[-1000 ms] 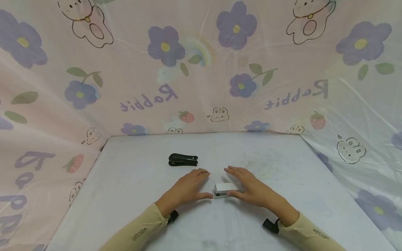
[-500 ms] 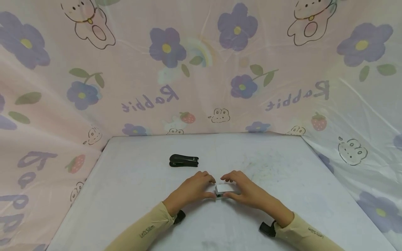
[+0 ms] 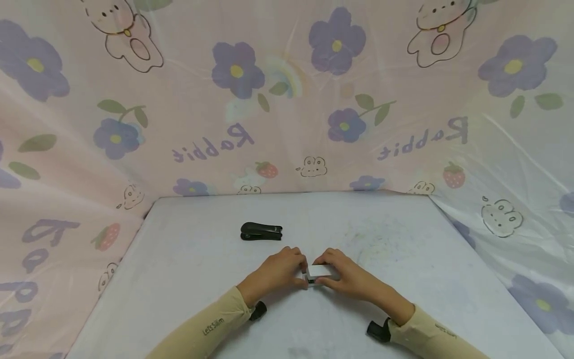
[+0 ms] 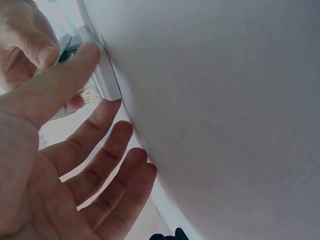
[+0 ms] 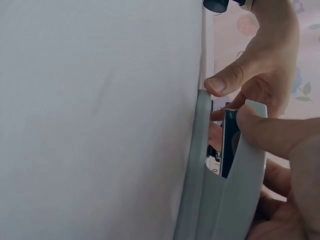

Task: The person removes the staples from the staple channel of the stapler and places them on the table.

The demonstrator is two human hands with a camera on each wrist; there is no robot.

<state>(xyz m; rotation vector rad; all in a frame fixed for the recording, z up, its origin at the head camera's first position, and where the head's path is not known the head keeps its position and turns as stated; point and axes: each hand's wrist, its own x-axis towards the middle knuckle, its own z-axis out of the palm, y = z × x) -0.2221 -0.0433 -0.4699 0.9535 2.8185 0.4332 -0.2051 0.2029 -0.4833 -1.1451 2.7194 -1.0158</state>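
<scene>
On the table in the head view, both hands are at a small white stapler (image 3: 320, 270). My left hand (image 3: 280, 268) is at its left end; in the left wrist view the thumb and index finger pinch the end of the stapler's base (image 4: 105, 75), other fingers spread below. From the right, my right hand (image 3: 347, 274) grips the body. The right wrist view shows the right thumb on the side of the upper arm (image 5: 242, 175), which stands apart from the base with a dark metal strip between. Beyond the left hand lies a black stapler (image 3: 261, 232).
The white-topped table (image 3: 188, 279) reaches back to a pink printed cloth (image 3: 287, 99) that hangs behind and along both sides. Each wrist carries a small black camera mount, seen below the left sleeve (image 3: 215, 324) and the right sleeve (image 3: 435, 331).
The left hand has moved right to the white stapler's end, and its fingers have closed onto it. The right hand's fingers, spread before, have curled round the stapler's body. The black stapler stays put.
</scene>
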